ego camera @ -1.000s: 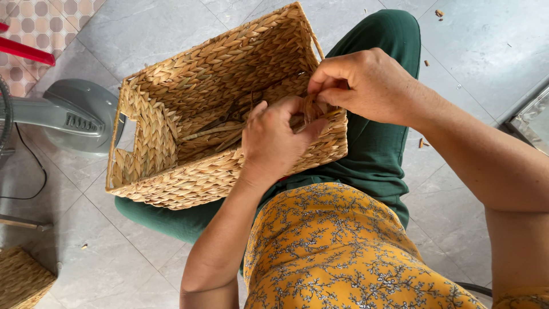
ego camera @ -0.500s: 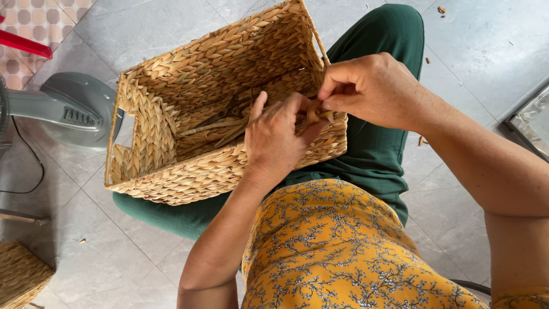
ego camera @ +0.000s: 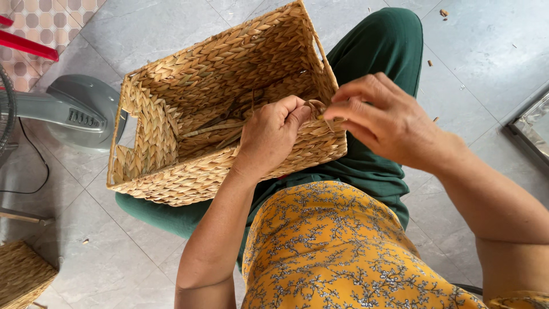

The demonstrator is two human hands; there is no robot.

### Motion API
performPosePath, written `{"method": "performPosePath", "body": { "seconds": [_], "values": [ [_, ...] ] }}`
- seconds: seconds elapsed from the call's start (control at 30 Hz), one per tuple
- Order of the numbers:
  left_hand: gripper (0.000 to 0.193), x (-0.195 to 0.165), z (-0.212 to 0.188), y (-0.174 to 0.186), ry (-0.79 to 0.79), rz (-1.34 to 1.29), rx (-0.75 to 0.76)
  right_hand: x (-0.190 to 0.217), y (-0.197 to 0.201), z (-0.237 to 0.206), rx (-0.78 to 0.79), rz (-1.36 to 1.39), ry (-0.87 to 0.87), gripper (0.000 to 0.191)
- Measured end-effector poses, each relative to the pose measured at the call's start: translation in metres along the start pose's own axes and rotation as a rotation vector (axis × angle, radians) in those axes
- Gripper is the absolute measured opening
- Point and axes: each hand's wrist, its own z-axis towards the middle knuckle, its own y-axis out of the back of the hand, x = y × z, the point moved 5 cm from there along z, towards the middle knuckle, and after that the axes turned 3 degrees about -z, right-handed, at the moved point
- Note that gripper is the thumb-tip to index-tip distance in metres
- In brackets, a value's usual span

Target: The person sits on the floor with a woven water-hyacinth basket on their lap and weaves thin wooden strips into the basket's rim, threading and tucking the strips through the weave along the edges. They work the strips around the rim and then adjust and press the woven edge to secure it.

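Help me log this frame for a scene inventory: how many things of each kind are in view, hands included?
Woven baskets: 2, the large basket on the lap and a small basket at the lower left
Hands: 2, the left hand and the right hand, both at a fibre strand on the rim
Fan base: 1
Total: 5

Grey tiled floor (ego camera: pixel 492 51), fan base (ego camera: pixel 80 111) (grey), scraps
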Motion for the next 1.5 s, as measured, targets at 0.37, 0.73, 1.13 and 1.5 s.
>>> {"method": "performPosePath", "body": {
  "seconds": [0.37, 0.73, 1.13, 1.5],
  "values": [
    [0.027, -0.002, -0.004, 0.000, 0.091, 0.003, -0.074, -0.018, -0.025, -0.028, -0.282, 0.236, -0.085, 0.013],
    [0.017, -0.010, -0.023, 0.005, -0.375, -0.067, -0.132, 0.007, -0.011, -0.041, -0.320, 0.171, -0.052, 0.013],
    [0.015, -0.020, -0.028, 0.003, -0.431, 0.083, -0.244, -0.014, -0.013, 0.025, -0.369, 0.163, -0.032, 0.012],
    [0.011, -0.050, -0.021, -0.003, -0.358, -0.019, -0.330, -0.019, -0.014, 0.009, -0.448, 0.535, -0.348, 0.028]
  ]
}}
